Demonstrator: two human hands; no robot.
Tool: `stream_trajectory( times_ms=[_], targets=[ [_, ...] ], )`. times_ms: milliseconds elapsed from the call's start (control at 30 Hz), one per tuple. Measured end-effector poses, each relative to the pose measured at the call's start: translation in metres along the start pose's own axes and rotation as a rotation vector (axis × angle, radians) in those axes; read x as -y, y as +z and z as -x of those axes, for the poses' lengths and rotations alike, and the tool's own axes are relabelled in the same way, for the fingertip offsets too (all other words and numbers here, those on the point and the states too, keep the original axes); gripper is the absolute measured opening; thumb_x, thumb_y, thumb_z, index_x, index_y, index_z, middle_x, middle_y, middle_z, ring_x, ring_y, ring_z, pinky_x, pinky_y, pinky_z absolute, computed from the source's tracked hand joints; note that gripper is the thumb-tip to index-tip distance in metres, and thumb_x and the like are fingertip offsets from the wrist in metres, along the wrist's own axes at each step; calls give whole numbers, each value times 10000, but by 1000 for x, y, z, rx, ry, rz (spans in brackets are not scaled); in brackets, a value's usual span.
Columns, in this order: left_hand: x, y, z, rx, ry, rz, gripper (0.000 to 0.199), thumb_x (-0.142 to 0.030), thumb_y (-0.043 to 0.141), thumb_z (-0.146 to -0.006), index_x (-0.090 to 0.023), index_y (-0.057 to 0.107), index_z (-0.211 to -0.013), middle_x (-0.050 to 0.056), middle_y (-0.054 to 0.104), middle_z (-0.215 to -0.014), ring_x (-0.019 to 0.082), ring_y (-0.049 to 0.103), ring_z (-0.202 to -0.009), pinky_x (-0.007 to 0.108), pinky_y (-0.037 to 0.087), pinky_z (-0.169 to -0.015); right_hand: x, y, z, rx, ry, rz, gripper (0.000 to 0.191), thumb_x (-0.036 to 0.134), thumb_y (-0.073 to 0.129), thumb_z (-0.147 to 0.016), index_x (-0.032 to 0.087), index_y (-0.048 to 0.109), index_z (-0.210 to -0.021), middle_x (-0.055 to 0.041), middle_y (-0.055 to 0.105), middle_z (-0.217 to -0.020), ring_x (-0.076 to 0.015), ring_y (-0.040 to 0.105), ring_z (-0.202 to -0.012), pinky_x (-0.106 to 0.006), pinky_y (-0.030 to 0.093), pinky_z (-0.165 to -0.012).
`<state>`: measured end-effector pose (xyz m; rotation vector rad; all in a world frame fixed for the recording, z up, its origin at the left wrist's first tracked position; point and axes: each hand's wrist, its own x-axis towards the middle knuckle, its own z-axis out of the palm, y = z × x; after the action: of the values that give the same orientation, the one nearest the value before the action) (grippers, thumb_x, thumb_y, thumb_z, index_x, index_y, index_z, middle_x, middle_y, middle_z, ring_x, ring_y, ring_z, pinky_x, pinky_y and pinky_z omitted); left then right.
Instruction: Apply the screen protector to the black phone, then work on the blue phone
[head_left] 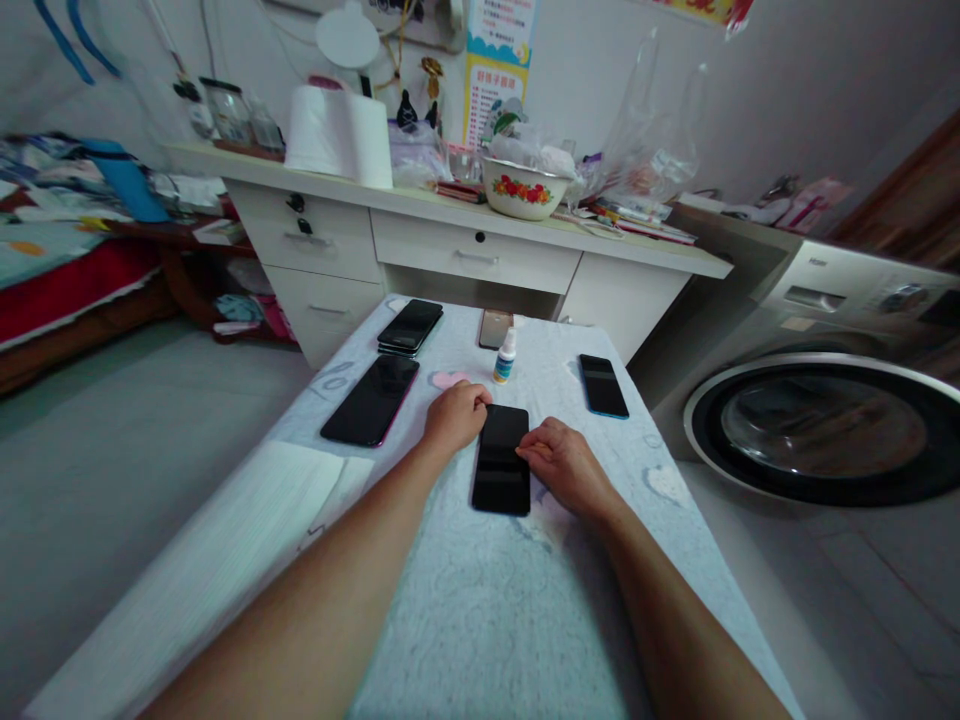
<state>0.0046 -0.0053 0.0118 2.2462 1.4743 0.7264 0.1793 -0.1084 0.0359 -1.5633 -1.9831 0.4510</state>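
A black smartphone lies screen up on the cloth-covered table, straight in front of me. My left hand is at its upper left edge, fingers curled in and closed against the phone's corner. At the right edge, my right hand has its fingers bent together, with the thumb tip on the rim of the screen. What is under the curled fingers is hidden. Just beyond the phone stands a small white spray bottle with a blue and yellow label.
To the left lie a large dark phone and a stack of phones. A gold-toned phone is at the far end, a blue-edged phone at right. White paper sheets line the left edge. A washing machine stands right.
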Motion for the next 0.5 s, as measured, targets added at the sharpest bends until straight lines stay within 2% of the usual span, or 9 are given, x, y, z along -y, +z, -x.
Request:
stream_trajectory(
  times_ms=[333,500],
  targets=[
    [1,0,1,-3,-2,-6,227,-142,479,-776,-219,671,-869,16,634,-927,142,601,-870,238,443,-765,-8,3,-4,-68,6,62,79,190,613,-844,189,689,-864,-17,572,-813,-134,571,-761,-243,416,-695],
    [0,0,0,-9,6,-9,224,-143,478,-779,-219,671,-863,16,634,-917,141,601,-861,237,441,-755,-4,-1,-3,-34,10,60,85,181,606,-842,194,690,-851,-15,575,-804,-133,565,-756,-244,417,-689]
  ],
)
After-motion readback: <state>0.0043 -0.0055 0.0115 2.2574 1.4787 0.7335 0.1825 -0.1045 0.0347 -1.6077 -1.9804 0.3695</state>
